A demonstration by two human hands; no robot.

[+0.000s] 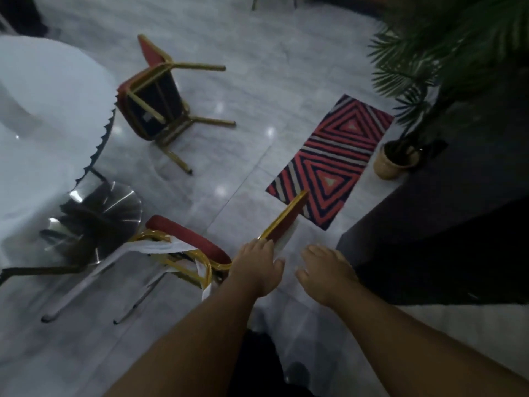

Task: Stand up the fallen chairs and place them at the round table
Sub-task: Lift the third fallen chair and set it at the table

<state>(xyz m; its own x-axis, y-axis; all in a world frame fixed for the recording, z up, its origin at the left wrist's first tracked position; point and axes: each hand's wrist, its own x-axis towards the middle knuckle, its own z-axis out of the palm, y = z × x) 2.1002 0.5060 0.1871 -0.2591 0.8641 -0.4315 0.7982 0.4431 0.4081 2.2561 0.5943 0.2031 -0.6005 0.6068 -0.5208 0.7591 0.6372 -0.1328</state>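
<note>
Left hand point(257, 265) laid over the near chair point(186, 242) where its backrest point(283, 219) meets the seat, fingers spread, not yet clamped. Right hand point(323, 270) open just beside, touching nothing. Backrest running up and away from the left grip, legs trailing off left toward the table point(43, 116); far chair point(160, 101) well beyond.

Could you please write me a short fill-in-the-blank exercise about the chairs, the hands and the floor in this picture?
1. The far chair lies on its side with its legs pointing ____ from the round table.
2. The near chair has ____ padding.
3. The ____ hand touches its backrest; the right hand hovers open.
4. The striped rug lies beside a potted ____.

Missing words: away; red; left; plant
</note>
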